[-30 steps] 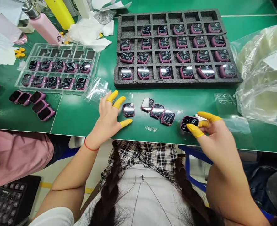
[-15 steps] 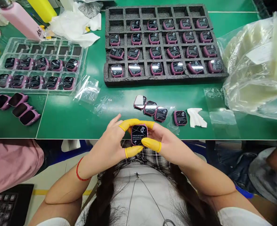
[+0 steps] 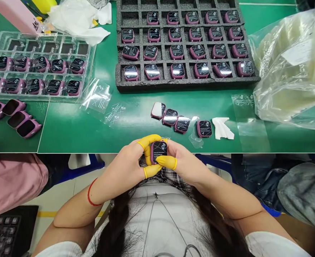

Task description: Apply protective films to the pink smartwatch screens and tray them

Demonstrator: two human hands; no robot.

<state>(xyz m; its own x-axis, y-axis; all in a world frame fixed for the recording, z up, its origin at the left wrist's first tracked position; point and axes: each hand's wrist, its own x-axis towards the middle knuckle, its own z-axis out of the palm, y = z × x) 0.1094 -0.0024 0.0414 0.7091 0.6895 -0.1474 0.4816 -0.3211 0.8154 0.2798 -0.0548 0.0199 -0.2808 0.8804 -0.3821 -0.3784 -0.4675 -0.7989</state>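
Both of my hands pinch one small pink watch body (image 3: 159, 150) with a black film-covered face, held just off the near table edge. My left hand (image 3: 132, 160) grips its left side with yellow finger cots on thumb and fingers. My right hand (image 3: 181, 164) grips its right side, its yellow-capped thumb lying across the lower face. Three more watch bodies (image 3: 170, 117) lie in a row on the green table (image 3: 79, 132) just beyond my hands, with a fourth (image 3: 204, 128) to their right beside a white folded scrap (image 3: 222, 128).
A black foam tray (image 3: 120, 80) holds several watch bodies at the back. A clear plastic tray (image 3: 90, 67) with more stands at left, with loose pink bodies (image 3: 18, 119) before it. Clear film pieces (image 3: 100, 98) lie mid-table. A big plastic bag (image 3: 288, 71) fills the right. Another person's pink sleeve (image 3: 13, 182) is at left.
A second ago my hands were apart on the table, each at a watch body. They came together at the near edge, and my right thumb has since slid onto the watch's lower face.
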